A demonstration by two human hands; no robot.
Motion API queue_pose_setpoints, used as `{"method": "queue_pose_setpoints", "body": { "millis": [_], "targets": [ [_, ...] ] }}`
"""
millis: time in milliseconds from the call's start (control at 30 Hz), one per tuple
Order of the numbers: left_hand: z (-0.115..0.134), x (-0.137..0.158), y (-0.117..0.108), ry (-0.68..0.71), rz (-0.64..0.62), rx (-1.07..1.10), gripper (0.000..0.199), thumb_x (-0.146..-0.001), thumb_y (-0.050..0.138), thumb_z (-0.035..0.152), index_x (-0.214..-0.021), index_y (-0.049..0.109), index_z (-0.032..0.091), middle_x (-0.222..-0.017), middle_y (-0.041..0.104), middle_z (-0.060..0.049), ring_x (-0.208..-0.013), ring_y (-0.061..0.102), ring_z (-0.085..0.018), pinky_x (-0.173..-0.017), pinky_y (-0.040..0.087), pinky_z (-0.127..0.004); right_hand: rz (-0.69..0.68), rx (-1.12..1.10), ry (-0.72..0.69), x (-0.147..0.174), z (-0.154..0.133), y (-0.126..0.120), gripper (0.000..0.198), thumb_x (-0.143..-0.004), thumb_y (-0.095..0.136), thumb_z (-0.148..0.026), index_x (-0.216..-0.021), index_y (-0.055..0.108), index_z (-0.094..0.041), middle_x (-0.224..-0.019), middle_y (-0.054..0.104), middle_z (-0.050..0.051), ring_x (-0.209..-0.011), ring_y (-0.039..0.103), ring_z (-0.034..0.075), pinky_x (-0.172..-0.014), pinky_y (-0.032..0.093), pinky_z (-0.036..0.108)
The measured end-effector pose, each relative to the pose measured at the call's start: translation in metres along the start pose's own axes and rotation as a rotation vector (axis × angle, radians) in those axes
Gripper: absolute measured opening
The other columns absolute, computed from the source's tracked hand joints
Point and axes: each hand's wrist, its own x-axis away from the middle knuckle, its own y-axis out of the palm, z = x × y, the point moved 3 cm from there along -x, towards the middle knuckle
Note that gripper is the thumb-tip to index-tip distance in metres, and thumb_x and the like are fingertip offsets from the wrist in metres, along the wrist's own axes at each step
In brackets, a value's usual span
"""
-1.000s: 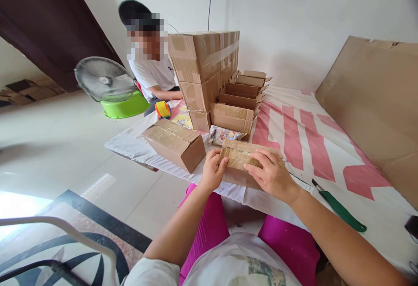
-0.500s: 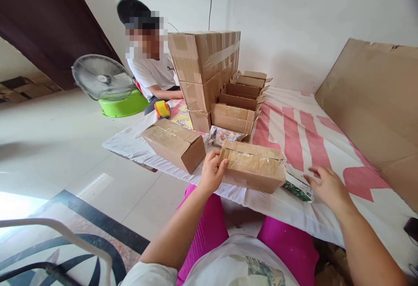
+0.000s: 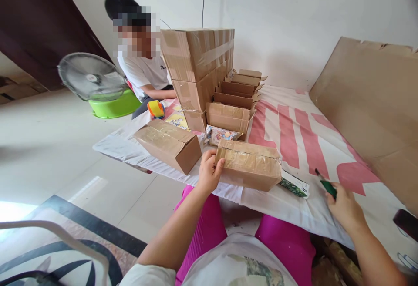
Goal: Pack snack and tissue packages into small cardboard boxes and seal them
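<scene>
The box (image 3: 247, 164) sits on the counter (image 3: 321, 216) with its top shut and brown tape on it. I can't tell if the tape is cut. The knife (image 3: 330, 189) is in hand, but it isn't touching the box. Behind are a tall stack of shut boxes (image 3: 203, 62) and some open boxes (image 3: 227, 118). The left hand (image 3: 209, 173) grips the box's left end. The right hand (image 3: 346, 207) is closed around the green knife, apart from the box.
</scene>
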Motion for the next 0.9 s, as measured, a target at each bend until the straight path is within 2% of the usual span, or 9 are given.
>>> {"method": "queue_pose_setpoints", "body": {
  "millis": [67, 100, 133, 200, 267, 367, 467, 733, 900],
  "targets": [
    [0.000, 0.000, 0.000, -0.002, -0.007, -0.006, 0.035, -0.095, 0.045, 0.041, -0.070, 0.057, 0.019, -0.102, 0.061, -0.009, -0.096, 0.057, -0.022, -0.084, 0.048, -0.036, 0.204, -0.061, -0.089, -0.005, -0.033, -0.031, 0.045, -0.090, 0.046, -0.034, -0.128, 0.056, -0.013, -0.103, 0.065, 0.018, -0.101, 0.062, 0.036, -0.077, 0.053, 0.047],
    [0.000, -0.001, 0.000, -0.003, -0.008, -0.008, 0.036, -0.094, 0.045, 0.041, -0.069, 0.057, 0.019, -0.101, 0.061, -0.009, -0.096, 0.057, -0.022, -0.084, 0.049, -0.036, 0.287, -0.113, -0.186, -0.006, -0.054, -0.048, 0.044, -0.091, 0.048, -0.033, -0.130, 0.055, -0.014, -0.105, 0.064, 0.016, -0.103, 0.061, 0.034, -0.083, 0.052, 0.046],
    [-0.001, -0.001, 0.001, -0.005, -0.006, -0.009, 0.036, -0.094, 0.045, 0.041, -0.069, 0.057, 0.019, -0.101, 0.061, -0.009, -0.096, 0.057, -0.022, -0.084, 0.049, -0.036, 0.314, -0.159, -0.316, -0.007, -0.078, -0.064, 0.042, -0.092, 0.051, -0.031, -0.132, 0.054, -0.017, -0.108, 0.064, 0.014, -0.102, 0.062, 0.031, -0.086, 0.052, 0.043],
    [-0.001, -0.001, 0.001, -0.008, 0.001, -0.008, 0.035, -0.094, 0.046, 0.041, -0.070, 0.057, 0.019, -0.101, 0.061, -0.009, -0.096, 0.057, -0.022, -0.085, 0.048, -0.037, 0.275, -0.211, -0.608, -0.007, -0.125, -0.092, 0.042, -0.092, 0.054, -0.023, -0.134, 0.054, -0.022, -0.112, 0.063, 0.010, -0.097, 0.064, 0.024, -0.088, 0.051, 0.037],
    [-0.001, -0.001, 0.002, -0.009, 0.009, -0.004, 0.034, -0.094, 0.046, 0.040, -0.070, 0.057, 0.019, -0.101, 0.061, -0.009, -0.097, 0.057, -0.022, -0.085, 0.048, -0.037, 0.218, -0.188, -0.826, -0.008, -0.163, -0.110, 0.041, -0.092, 0.055, -0.017, -0.133, 0.055, -0.022, -0.111, 0.064, 0.008, -0.093, 0.064, 0.021, -0.086, 0.051, 0.034],
    [-0.001, 0.000, 0.001, -0.007, 0.017, 0.004, 0.035, -0.094, 0.046, 0.040, -0.068, 0.056, 0.019, -0.101, 0.061, -0.009, -0.095, 0.057, -0.022, -0.085, 0.048, -0.036, 0.136, -0.135, -1.010, -0.014, -0.199, -0.120, 0.038, -0.092, 0.052, -0.010, -0.129, 0.058, -0.018, -0.110, 0.066, 0.008, -0.093, 0.064, 0.020, -0.080, 0.052, 0.034],
    [-0.002, 0.002, 0.001, 0.008, 0.020, 0.014, 0.034, -0.095, 0.046, 0.040, -0.070, 0.056, 0.019, -0.100, 0.061, -0.009, -0.095, 0.057, -0.022, -0.084, 0.048, -0.036, 0.073, -0.100, -1.078, -0.022, -0.213, -0.116, 0.037, -0.091, 0.051, -0.007, -0.126, 0.061, -0.016, -0.111, 0.067, 0.009, -0.097, 0.062, 0.023, -0.078, 0.053, 0.037],
    [-0.001, 0.003, 0.002, 0.012, 0.003, 0.008, 0.033, -0.096, 0.043, 0.040, -0.075, 0.057, 0.019, -0.102, 0.060, -0.009, -0.098, 0.056, -0.022, -0.087, 0.046, -0.037, 0.022, -0.173, -1.093, -0.034, -0.225, -0.099, 0.038, -0.092, 0.050, -0.010, -0.128, 0.061, -0.018, -0.110, 0.066, 0.010, -0.101, 0.061, 0.023, -0.081, 0.055, 0.038],
    [0.000, 0.003, 0.001, 0.005, -0.019, -0.004, 0.035, -0.096, 0.042, 0.042, -0.074, 0.057, 0.020, -0.102, 0.060, -0.009, -0.097, 0.056, -0.022, -0.087, 0.046, -0.037, -0.029, -0.149, -1.094, -0.042, -0.222, -0.108, 0.036, -0.094, 0.048, -0.013, -0.127, 0.061, -0.020, -0.110, 0.066, 0.009, -0.099, 0.062, 0.022, -0.073, 0.054, 0.034]
  ]
}}
